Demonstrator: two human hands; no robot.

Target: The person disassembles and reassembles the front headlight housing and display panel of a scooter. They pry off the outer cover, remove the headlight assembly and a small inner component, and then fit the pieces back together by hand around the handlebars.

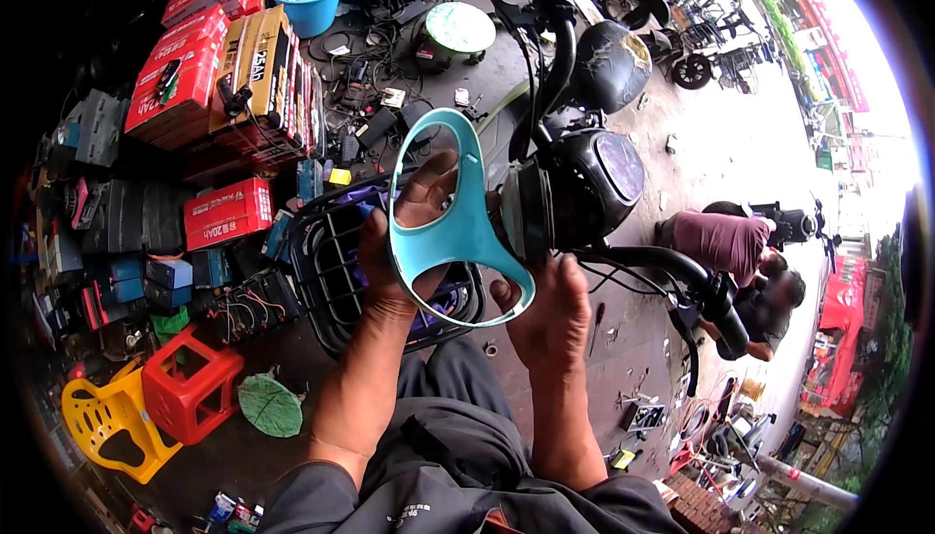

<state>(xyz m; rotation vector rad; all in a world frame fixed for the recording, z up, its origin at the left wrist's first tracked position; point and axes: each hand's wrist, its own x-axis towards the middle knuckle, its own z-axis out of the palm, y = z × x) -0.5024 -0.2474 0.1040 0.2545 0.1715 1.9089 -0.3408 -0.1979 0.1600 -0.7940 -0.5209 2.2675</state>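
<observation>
A teal plastic trim cover (pixel 458 227) with large openings is held up in front of me, just left of a black round headlight (pixel 614 169). My left hand (pixel 394 261) grips it from behind, and its fingers show through the upper opening. At the cover's lower right corner is my right hand (pixel 553 320). Its thumb shows through the lower opening, with the rim between thumb and palm; its other fingertips are partly hidden near a dark cylindrical part (pixel 529 212) beside the headlight. Black handlebars (pixel 654 259) extend beyond both hands.
A black wire basket (pixel 326 286) sits behind my left forearm. Red battery boxes (pixel 229 214) are stacked at left, above a red stool (pixel 193 383) and a yellow chair (pixel 117 422). Chargers and cables (pixel 375 95) litter the floor. Two people (pixel 716 247) are at right.
</observation>
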